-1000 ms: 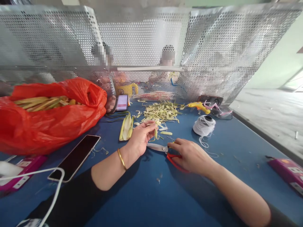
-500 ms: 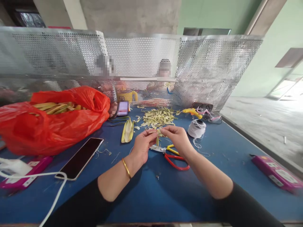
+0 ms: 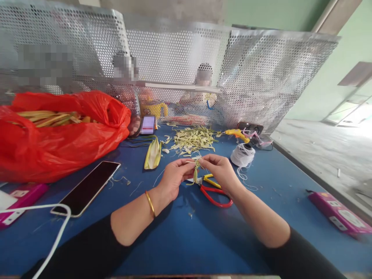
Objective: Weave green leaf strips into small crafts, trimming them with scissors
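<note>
Both hands meet over the middle of the blue table, pinching a small bundle of pale green plant strips whose ends hang down below the fingers. My left hand, with a gold bangle at the wrist, is closed on its left side. My right hand is closed on its right side. Fingertips hide part of the bundle. Beneath my right hand lie scissors with one red and one yellow handle. A heap of cut plant pieces lies just beyond the hands, and a yellow-green husk to the left.
At left sit a red plastic bag of stalks, a dark phone and a purple power strip with a white cable. On the right are white thread, a yellow glue gun and another purple strip. A perforated metal screen stands behind.
The view has tilted down and shifted slightly. Both hands stay together at the bundle, and its hanging ends now show more clearly below the fingers.
</note>
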Available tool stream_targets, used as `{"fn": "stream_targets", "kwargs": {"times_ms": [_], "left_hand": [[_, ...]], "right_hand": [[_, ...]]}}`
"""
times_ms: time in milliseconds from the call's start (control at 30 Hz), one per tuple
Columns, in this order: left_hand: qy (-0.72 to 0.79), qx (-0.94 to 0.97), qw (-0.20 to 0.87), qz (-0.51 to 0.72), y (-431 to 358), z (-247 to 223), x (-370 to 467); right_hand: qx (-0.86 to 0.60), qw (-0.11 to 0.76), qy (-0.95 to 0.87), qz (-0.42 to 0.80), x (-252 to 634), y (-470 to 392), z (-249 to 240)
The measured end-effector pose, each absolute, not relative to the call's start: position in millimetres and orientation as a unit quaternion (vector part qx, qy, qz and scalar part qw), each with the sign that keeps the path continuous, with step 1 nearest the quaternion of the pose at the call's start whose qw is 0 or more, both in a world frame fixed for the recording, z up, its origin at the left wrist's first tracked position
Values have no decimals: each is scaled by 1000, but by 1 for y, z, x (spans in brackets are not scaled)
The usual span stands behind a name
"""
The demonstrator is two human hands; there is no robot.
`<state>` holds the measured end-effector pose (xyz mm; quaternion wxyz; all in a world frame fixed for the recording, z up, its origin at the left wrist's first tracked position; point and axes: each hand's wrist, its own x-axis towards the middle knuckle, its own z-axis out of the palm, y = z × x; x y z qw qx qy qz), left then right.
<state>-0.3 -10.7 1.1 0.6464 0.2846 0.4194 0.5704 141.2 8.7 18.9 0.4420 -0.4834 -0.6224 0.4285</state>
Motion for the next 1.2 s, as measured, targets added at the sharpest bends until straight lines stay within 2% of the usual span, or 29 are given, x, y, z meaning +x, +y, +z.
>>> {"fn": "stream_targets", "kwargs": {"times_ms": [200,300,467,667,800,1000,1200], "left_hand": [[443,355,656,498,-12,-2,-2],[447,344,646,515,-11,-3,-3],[443,295,645,548,-8,-3,-3],[443,303,655,532,-10,-4,-2],[441,295,637,559,-12,-4,1],[404,247,676,564,-13,-2,3],[411,308,672,535,-10,1,-3]], "right_hand": [[-485,433,-644,403,144,11,18],[-479,434,-641,413,146,11,20],[-469,404,-597,511,147,10,22],[-458,417,-538,572,144,10,18],[-452,433,-559,543,143,8,19],[-471,445,-599,471,142,5,19],[-474,431,-636,431,145,5,22]]}}
